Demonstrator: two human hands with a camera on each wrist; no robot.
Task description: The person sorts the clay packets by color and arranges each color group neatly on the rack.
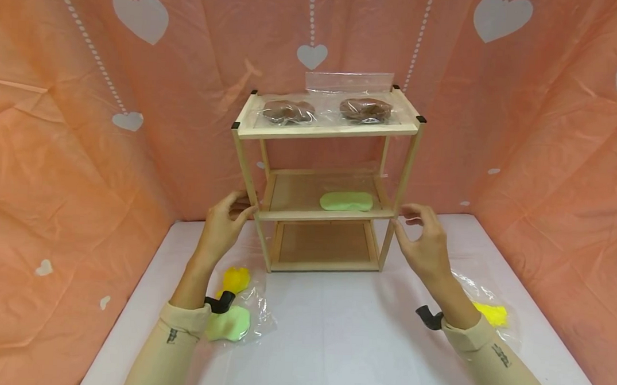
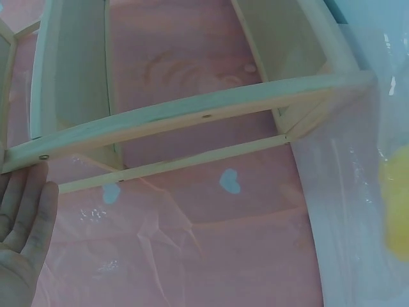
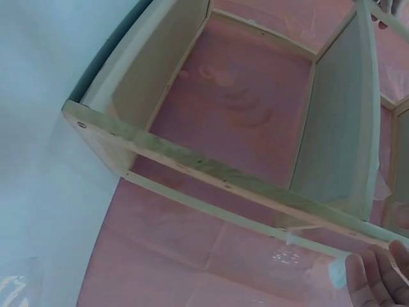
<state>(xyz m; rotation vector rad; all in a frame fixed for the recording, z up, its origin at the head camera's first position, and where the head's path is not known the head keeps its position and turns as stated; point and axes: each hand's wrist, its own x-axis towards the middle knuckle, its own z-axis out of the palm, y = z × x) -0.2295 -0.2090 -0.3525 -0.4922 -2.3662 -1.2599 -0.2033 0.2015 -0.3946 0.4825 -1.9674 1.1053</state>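
A light wooden three-tier shelf rack (image 1: 324, 217) with black corner caps stands upright on the white table. My left hand (image 1: 223, 220) holds its left front post at middle-tier height, thumb in front and fingers at the outer side. At the same height on the opposite side, my right hand (image 1: 425, 242) holds the right front post between thumb and bent fingers. The left fingers (image 2: 25, 211) show beside the post in the left wrist view, and the right fingers (image 3: 377, 275) in the right wrist view. Two brown rounded items (image 1: 288, 111) in clear bags lie on the top tier.
A pale green oblong piece (image 1: 346, 201) in clear wrapping lies on the middle tier. Left of the rack are a yellow piece (image 1: 236, 279) and a pale green piece (image 1: 228, 324) in clear bags. Another bagged yellow piece (image 1: 493, 314) lies right. Orange cloth (image 1: 199, 96) surrounds the table.
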